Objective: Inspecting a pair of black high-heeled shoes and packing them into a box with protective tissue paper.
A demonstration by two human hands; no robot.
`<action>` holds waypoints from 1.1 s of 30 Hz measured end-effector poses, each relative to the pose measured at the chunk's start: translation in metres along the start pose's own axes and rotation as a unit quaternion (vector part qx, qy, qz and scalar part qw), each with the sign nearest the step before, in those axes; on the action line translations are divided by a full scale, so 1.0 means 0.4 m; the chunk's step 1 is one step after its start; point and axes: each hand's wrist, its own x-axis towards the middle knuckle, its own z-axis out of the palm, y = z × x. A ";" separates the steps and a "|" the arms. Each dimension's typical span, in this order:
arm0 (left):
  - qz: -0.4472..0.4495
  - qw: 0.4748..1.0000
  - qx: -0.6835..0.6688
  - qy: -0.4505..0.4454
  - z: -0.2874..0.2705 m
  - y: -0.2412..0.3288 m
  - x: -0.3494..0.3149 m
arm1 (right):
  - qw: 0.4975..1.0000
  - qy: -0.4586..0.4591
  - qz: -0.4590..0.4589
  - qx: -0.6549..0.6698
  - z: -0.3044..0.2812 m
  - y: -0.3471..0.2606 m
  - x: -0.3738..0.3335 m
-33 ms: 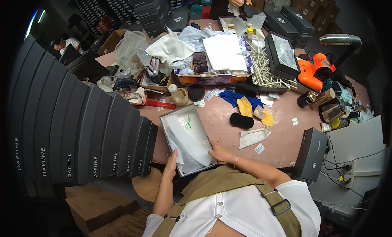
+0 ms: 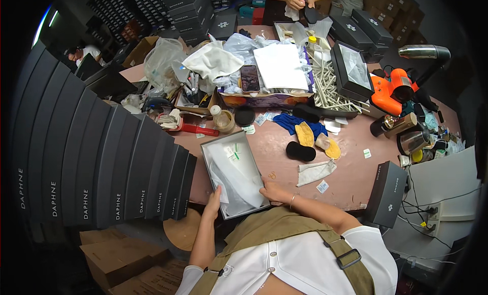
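Note:
A grey open shoebox lies slanted at the front edge of the pink table, right before my body. White tissue paper fills it, and what lies under the paper is hidden. Small white and green packets rest at its far end. My left hand grips the box's near left side, thumb up along the rim. On the near right side, my right hand holds the rim, fingers partly hidden by the wall. To the right of the box a small tan loop lies on the table.
Tall stacked dark shoeboxes stand at the left. Beyond lie a black brush-like pad, yellow cloths, a blue cloth, a bottle and a phone. Right are a dark box and an orange heat tool. A co-worker's hands work opposite.

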 end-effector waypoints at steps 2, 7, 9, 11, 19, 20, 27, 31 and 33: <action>-0.018 0.999 0.040 0.012 0.005 0.021 0.000 | 1.000 0.019 -0.004 -0.022 0.015 -0.005 -0.021; -0.057 0.993 -0.096 0.029 0.038 -0.013 -0.008 | 0.998 0.053 -0.018 -0.037 0.009 -0.003 -0.036; -0.035 0.986 -0.154 0.044 0.061 -0.043 -0.015 | 0.995 0.067 -0.039 -0.062 -0.010 -0.010 -0.022; -0.030 0.978 -0.196 0.065 0.091 -0.051 -0.028 | 0.983 0.095 -0.100 -0.121 -0.022 0.015 0.001; -0.029 0.994 -0.073 0.077 0.048 -0.124 0.020 | 0.983 0.080 -0.074 -0.150 -0.005 0.054 -0.004; -0.026 0.996 -0.050 0.072 0.054 -0.120 0.015 | 0.982 0.087 -0.072 -0.153 0.008 0.078 -0.015; 0.164 0.939 0.136 0.269 0.131 -0.130 0.020 | 0.976 0.187 -0.069 -0.084 0.048 0.094 -0.003; 0.078 0.981 -0.065 0.167 0.087 -0.140 0.003 | 0.999 0.032 -0.002 -0.035 -0.011 0.034 -0.023; 0.107 0.972 -0.024 0.208 0.117 -0.103 -0.044 | 0.990 0.098 -0.080 -0.063 -0.004 0.060 -0.046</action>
